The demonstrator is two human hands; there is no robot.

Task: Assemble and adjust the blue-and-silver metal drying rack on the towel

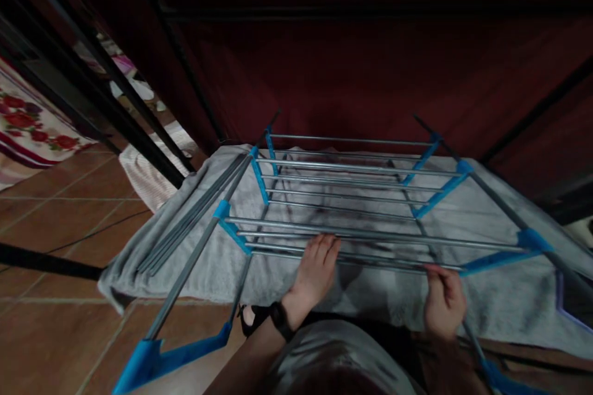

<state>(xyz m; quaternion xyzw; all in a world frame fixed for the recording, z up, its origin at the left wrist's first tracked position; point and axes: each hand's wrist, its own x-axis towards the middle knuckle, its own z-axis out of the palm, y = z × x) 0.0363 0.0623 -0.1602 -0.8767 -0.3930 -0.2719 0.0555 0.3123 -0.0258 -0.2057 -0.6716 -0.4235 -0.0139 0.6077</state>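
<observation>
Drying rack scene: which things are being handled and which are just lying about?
In hand: drying rack; grey towel under its rails; left hand and right hand at the nearest rail.
Lying about: flowered cloth; striped cloth.

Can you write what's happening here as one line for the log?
left hand: resting on rack rails | right hand: gripping near rail | drying rack: unfolded | grey towel: beneath rack, on tiled floor
</observation>
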